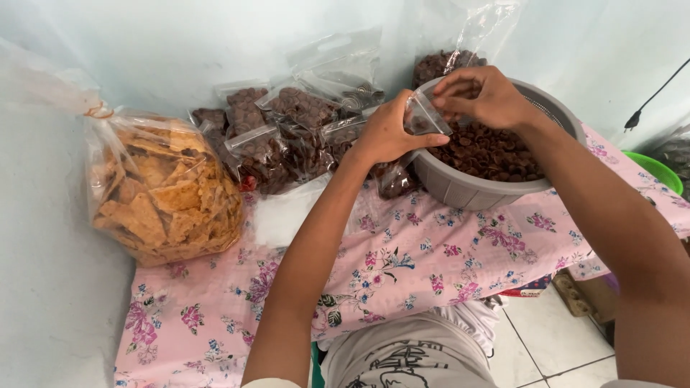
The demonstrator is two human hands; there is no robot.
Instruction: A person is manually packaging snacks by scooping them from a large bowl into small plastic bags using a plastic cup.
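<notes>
A home snack-packing corner, as I see it from the head camera.

I'm looking down at a tabletop (402,287) draped in a pink floral cloth (215,316) and pushed against a plain pale wall (180,43). On it stand a grey plastic basin (467,188) of small brown snacks, a row of filled clear packets (287,136) and a big tied bag of golden chips (165,194). White floor tiles (546,338) and a cardboard box (593,294) below suggest a household room, not a shop.
</notes>
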